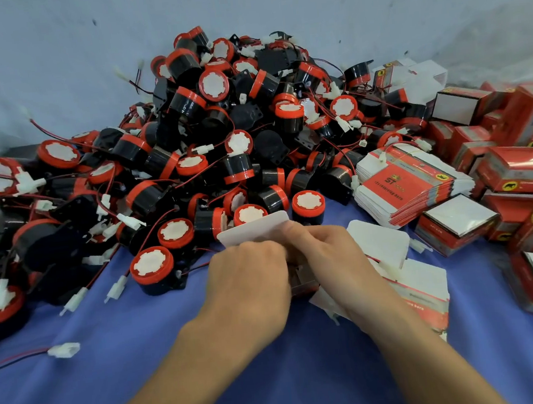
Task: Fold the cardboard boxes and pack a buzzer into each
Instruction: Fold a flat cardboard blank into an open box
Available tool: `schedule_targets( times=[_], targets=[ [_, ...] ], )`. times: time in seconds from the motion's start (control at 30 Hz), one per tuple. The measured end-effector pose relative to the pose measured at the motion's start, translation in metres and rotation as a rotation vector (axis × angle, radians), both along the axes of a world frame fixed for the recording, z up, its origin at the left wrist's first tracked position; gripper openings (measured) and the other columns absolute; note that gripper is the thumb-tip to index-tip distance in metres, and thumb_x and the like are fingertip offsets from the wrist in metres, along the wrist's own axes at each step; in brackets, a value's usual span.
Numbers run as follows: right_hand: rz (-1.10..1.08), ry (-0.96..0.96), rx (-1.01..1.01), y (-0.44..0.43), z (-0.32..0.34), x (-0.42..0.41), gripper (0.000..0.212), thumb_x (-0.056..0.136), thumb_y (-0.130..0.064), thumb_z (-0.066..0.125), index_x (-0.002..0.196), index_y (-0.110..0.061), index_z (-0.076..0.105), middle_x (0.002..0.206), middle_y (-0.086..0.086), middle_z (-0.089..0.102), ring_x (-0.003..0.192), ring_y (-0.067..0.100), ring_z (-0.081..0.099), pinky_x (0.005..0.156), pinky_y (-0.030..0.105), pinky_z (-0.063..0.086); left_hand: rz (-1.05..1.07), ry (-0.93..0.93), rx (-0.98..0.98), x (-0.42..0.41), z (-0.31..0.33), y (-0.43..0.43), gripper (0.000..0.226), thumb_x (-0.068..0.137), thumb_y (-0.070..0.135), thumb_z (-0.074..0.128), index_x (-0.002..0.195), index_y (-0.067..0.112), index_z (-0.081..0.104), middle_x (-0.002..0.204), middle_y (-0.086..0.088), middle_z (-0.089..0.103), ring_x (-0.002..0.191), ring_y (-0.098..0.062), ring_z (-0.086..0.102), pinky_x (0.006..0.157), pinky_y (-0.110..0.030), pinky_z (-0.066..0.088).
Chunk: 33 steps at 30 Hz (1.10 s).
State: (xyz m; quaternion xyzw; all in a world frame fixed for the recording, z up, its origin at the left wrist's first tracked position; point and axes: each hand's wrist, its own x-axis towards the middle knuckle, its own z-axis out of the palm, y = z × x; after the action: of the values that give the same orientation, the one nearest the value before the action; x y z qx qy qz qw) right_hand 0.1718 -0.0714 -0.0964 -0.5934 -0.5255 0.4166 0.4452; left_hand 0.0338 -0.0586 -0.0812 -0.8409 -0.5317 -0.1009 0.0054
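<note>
Box (pixel 303 282) low at bench (pixel 111 366) centre, gripped by left hand (pixel 250 276) and right hand (pixel 326 248) pressed close together, flap (pixel 254 227) up on far side. Faces heap (pixel 217 124); puts nearest buzzer (pixel 308 205) just beyond flap, nearer right hand.

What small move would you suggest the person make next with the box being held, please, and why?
Probably press the raised white flap down and tuck it in: the left grip and right grip both hold the half-formed box, and that flap stands open above the fingers.
</note>
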Motion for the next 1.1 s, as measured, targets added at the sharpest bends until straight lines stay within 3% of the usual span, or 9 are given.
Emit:
schedule_targets(
  times=[0.1,0.27,0.4,0.5,0.7,0.77,0.87,0.97,1.1],
  targets=[
    [-0.05,-0.065,0.041,0.0,0.0,0.002,0.057,0.087,-0.069,0.052,0.086,-0.017,0.077,0.076,0.007,0.07,0.08,0.026,0.066,0.075,0.051,0.055,0.06,-0.022,0.014,0.004,-0.001,-0.002,0.019,0.1,0.038,0.058,0.114,0.038,0.071,0.098,0.008,0.075,0.083,-0.015,0.066,0.065,-0.031,0.045],
    [-0.03,-0.087,0.028,-0.002,0.001,0.001,0.06,0.083,-0.075,0.048,0.085,-0.024,0.078,0.077,-0.003,0.074,0.077,0.016,0.069,0.075,0.045,0.059,-0.011,-0.053,-0.069,-0.004,0.006,0.002,0.023,0.099,0.042,0.056,0.119,0.037,0.068,0.099,0.009,0.074,0.083,-0.013,0.066,0.068,-0.03,0.049],
    [-0.01,-0.108,0.021,-0.003,-0.002,-0.005,0.055,0.094,-0.062,0.051,0.085,-0.014,0.076,0.076,0.006,0.073,0.078,0.025,0.069,0.071,0.052,0.059,-0.106,0.035,-0.182,-0.009,0.011,0.0,0.023,0.102,0.037,0.054,0.123,0.034,0.063,0.103,0.008,0.07,0.084,-0.015,0.063,0.069,-0.031,0.047],
    [-0.005,-0.121,0.021,-0.003,-0.002,-0.007,0.061,0.091,-0.067,0.047,0.087,-0.013,0.075,0.079,0.006,0.073,0.079,0.025,0.069,0.073,0.052,0.058,-0.115,0.05,-0.245,-0.009,0.015,0.002,0.022,0.102,0.035,0.054,0.122,0.031,0.063,0.105,0.006,0.069,0.084,-0.017,0.062,0.069,-0.032,0.048],
    [-0.033,-0.032,0.032,-0.002,0.0,0.0,0.064,0.081,-0.075,0.048,0.09,-0.018,0.076,0.084,0.005,0.075,0.088,0.028,0.07,0.082,0.054,0.058,-0.039,0.06,-0.126,0.001,0.019,0.007,0.017,0.097,0.041,0.061,0.11,0.034,0.07,0.094,0.007,0.072,0.083,-0.015,0.067,0.071,-0.033,0.055],
    [-0.034,0.087,0.055,-0.001,0.0,0.004,0.051,0.082,-0.067,0.056,0.097,-0.023,0.078,0.091,0.005,0.077,0.093,0.028,0.071,0.087,0.054,0.059,0.013,0.046,-0.034,0.001,0.016,0.01,0.017,0.097,0.042,0.06,0.108,0.034,0.071,0.094,0.006,0.073,0.084,-0.017,0.067,0.07,-0.034,0.054],
    [0.025,0.124,0.1,-0.001,0.003,0.01,0.022,0.085,-0.038,0.064,0.101,-0.035,0.079,0.101,-0.008,0.078,0.101,0.011,0.073,0.088,0.039,0.059,0.024,-0.016,0.073,0.002,0.007,0.01,0.021,0.099,0.041,0.058,0.116,0.036,0.069,0.099,0.007,0.074,0.086,-0.015,0.068,0.069,-0.029,0.05],
    [0.041,0.071,0.122,-0.003,0.003,0.011,0.029,0.083,-0.018,0.061,0.098,-0.034,0.08,0.096,-0.009,0.079,0.096,0.01,0.073,0.083,0.041,0.063,-0.01,-0.118,0.045,0.003,0.002,0.01,0.028,0.096,0.036,0.063,0.123,0.041,0.068,0.102,0.009,0.076,0.088,-0.011,0.069,0.067,-0.022,0.039],
    [-0.02,0.024,0.16,-0.004,0.006,0.008,0.035,0.075,-0.025,0.056,0.097,-0.035,0.081,0.087,-0.011,0.079,0.08,0.007,0.074,0.071,0.035,0.063,-0.07,-0.116,0.025,0.001,0.001,0.01,0.033,0.091,0.029,0.066,0.121,0.043,0.064,0.091,0.012,0.066,0.073,-0.013,0.057,0.051,-0.02,0.029]
  ],
)
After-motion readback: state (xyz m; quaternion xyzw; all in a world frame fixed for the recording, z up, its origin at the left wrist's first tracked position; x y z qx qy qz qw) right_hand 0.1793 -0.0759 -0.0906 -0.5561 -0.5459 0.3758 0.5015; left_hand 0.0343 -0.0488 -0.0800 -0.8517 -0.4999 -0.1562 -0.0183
